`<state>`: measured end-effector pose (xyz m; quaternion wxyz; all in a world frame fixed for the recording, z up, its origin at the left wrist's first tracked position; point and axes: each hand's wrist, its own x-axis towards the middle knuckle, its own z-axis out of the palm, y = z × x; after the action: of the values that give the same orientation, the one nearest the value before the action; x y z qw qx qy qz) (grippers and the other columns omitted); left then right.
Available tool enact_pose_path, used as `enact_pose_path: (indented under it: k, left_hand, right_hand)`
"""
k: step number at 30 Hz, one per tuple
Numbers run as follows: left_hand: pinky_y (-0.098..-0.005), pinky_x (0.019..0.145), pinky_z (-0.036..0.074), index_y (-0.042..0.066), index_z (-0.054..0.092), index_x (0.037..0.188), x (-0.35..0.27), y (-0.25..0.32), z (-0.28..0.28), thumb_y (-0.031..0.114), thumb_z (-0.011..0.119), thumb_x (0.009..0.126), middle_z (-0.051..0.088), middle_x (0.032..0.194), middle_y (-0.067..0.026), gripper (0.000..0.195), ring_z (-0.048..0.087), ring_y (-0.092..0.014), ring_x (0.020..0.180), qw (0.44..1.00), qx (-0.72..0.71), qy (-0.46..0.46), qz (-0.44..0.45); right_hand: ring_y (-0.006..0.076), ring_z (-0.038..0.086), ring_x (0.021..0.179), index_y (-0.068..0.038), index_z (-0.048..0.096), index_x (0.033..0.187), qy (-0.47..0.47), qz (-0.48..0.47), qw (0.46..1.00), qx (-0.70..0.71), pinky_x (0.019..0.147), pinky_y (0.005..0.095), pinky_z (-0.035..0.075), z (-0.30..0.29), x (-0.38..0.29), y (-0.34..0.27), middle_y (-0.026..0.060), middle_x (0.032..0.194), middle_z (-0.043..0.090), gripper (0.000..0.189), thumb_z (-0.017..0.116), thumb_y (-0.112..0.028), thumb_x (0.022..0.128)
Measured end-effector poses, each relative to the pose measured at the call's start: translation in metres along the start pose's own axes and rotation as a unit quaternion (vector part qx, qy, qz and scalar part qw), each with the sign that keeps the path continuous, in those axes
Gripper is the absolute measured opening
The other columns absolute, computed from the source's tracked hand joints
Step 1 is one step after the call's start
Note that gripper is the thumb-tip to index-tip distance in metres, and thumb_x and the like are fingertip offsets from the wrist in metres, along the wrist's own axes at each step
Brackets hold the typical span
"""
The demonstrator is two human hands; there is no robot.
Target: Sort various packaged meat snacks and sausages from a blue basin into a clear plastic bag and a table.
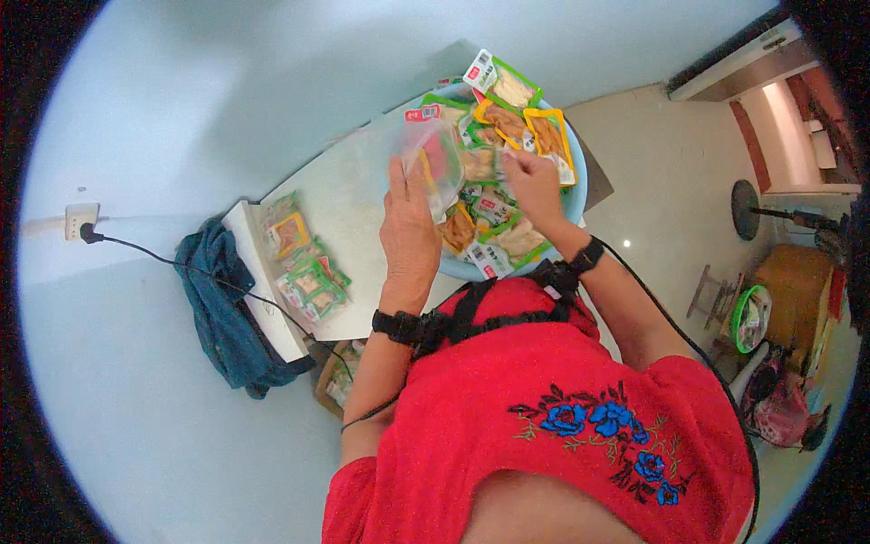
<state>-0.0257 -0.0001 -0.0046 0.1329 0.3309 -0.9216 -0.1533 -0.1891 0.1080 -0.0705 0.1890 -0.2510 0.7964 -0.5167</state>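
Note:
A light-blue plastic basin [580,204] stands before me, heaped with sealed food packets [508,245] edged in green or yellow. My left hand [412,228] holds a clear plastic bag [445,178] upright over the basin's left side. Something red and yellow shows through the bag's film. Over the middle of the heap, my right hand [535,187] pinches the end of a small packet [480,165], blurred by motion, beside the bag's opening. Whether this packet is partly inside the bag, I cannot tell.
Filled clear bags of packets [309,279] lie at the left end of the white table [360,204]. A dark-blue cloth [214,306] hangs there, crossed by a black power cable [153,253]. Below sits a cardboard box [329,384]. A fan [745,209] stands far right.

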Motion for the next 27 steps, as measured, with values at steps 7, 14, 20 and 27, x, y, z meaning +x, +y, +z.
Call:
enact_pose_path:
  k: [7,14,20,27]
  left_hand:
    - [-0.0439,0.088,0.051,0.001,0.034,0.138,0.001,0.010,0.007,-0.007,0.054,0.076,0.028,0.147,-0.0237,0.066,0.046,-0.043,0.121,0.998,-0.047,-0.017,0.040]
    - [-0.0415,0.105,0.039,0.004,0.026,0.144,0.007,0.014,0.029,-0.006,0.062,0.068,0.019,0.152,-0.0254,0.085,0.030,-0.044,0.135,0.995,-0.056,0.042,0.077]
    - [-0.0431,0.106,0.037,0.001,0.032,0.140,0.007,0.030,0.025,-0.007,0.057,0.072,0.016,0.153,-0.0257,0.073,0.029,-0.045,0.135,0.993,-0.083,-0.007,0.081]
    - [-0.0468,0.102,0.041,0.001,0.032,0.139,-0.001,0.042,0.021,-0.011,0.048,0.076,0.015,0.152,-0.0281,0.066,0.031,-0.050,0.131,0.973,-0.185,-0.004,0.135]
  right_hand:
    - [0.0021,0.053,0.066,0.004,0.068,0.100,0.060,-0.010,0.982,0.181,0.059,0.0189,0.043,-0.056,-0.006,-0.030,-0.0035,0.080,0.064,0.021,0.059,-0.012,0.094]
    - [0.0029,0.051,0.063,0.003,0.066,0.109,-0.042,0.015,0.979,0.199,0.056,0.0218,0.043,-0.038,-0.025,-0.040,-0.0022,0.073,0.061,0.024,0.058,-0.011,0.092]
    - [0.0087,0.056,0.068,0.002,0.062,0.117,-0.097,0.019,0.981,0.165,0.061,0.0257,0.047,-0.012,-0.021,-0.033,0.0043,0.082,0.066,0.030,0.055,-0.007,0.090]
    - [0.0148,0.058,0.093,-0.001,0.051,0.127,-0.188,0.141,0.892,0.386,0.079,0.0294,0.050,0.027,-0.011,-0.037,0.0079,0.111,0.062,0.034,0.051,-0.008,0.093]
